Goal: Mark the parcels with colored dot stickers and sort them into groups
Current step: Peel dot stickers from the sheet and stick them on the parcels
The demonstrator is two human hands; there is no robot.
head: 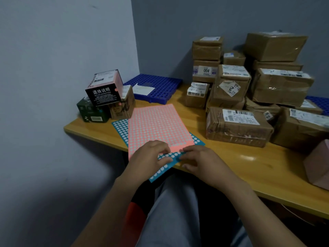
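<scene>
A pink sheet of dot stickers lies on top of a blue sheet of dot stickers near the table's front edge. My left hand rests on the near edge of both sheets, fingers curled against the blue one. My right hand pinches at the pink sheet's near corner with curled fingertips. A big heap of brown taped parcels fills the right side. On the left stands a small group: a black-and-pink box, a green box and a small brown box.
The wooden table meets a grey wall on the left. A blue plastic grid pallet with a white slip lies at the back. A pink box sits at the right edge. My legs are below the table front.
</scene>
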